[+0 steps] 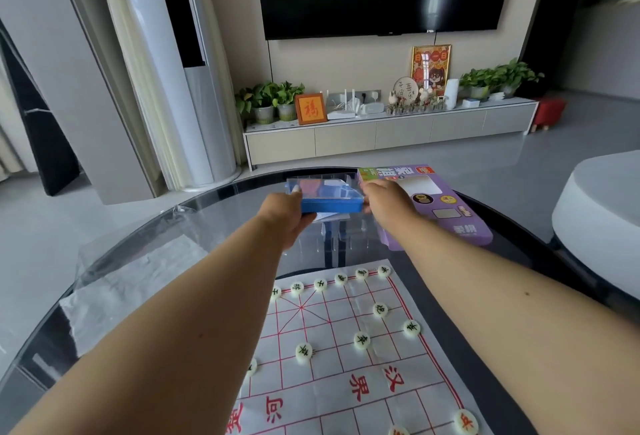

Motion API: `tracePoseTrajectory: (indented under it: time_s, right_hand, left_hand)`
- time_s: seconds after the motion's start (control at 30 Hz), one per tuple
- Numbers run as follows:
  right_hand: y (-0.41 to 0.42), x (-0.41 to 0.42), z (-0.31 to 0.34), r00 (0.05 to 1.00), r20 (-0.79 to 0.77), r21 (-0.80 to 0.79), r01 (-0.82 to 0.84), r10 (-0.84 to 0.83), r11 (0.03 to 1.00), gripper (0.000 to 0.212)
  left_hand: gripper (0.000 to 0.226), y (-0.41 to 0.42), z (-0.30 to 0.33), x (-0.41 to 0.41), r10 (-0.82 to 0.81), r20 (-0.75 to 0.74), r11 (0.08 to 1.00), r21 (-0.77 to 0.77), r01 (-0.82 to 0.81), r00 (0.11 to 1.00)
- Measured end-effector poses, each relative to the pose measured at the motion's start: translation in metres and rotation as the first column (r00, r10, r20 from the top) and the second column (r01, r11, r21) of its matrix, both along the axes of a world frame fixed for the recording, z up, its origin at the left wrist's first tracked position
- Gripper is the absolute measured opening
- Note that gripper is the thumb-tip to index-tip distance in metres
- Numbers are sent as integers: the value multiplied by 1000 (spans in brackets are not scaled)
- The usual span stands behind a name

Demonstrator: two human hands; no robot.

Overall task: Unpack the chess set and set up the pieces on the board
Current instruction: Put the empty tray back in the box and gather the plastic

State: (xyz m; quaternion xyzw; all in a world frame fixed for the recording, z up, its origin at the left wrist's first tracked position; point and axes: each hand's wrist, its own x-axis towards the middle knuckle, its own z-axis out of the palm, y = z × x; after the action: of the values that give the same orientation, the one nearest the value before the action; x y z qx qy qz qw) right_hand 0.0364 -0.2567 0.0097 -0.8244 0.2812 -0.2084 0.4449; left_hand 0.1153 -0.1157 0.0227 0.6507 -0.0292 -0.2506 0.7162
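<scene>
A white sheet chess board [346, 358] with red lines lies on the glass table in front of me. Several pale round pieces [361, 340] with dark characters stand on its far rows, and more sit at the near right edge. Beyond the board both arms reach out to a blue piece case with a clear lid [330, 196]. My left hand [285, 213] grips its left end, my right hand [382, 201] grips its right end, and the case hangs a little above the table. What lies inside it is not clear.
A purple chess set carton [446, 213] lies flat right of the case. Crumpled clear wrap [138, 282] lies on the round glass table [114, 244] at the left. A white round seat [602, 213] stands at the right. Beyond are a TV cabinet and plants.
</scene>
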Motion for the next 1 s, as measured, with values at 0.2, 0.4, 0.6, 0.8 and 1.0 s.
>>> tracePoseTrajectory:
  time_s: [0.2,0.4,0.6,0.8,1.0]
  right_hand:
    - [2,-2,-12,982,-184,-214,-75,36,974,36]
    - [1,3,-29,911,-411,-474,-247,36,845,47]
    - [4,7,-33,861,-506,-459,-325,58,827,43]
    - [27,20,-33,835,-522,-369,-405,174,836,32]
    - [47,27,-33,829,-503,-310,-438,246,844,35]
  left_hand:
    - [37,4,-24,30,-264,364,719,691,-69,893]
    - [52,6,-39,18,-432,433,576,808,-128,791]
    - [40,2,-48,21,-511,442,568,817,-96,737]
    - [38,18,-49,18,-329,379,603,789,-117,865]
    - [34,26,-42,16,48,11,892,449,-48,999]
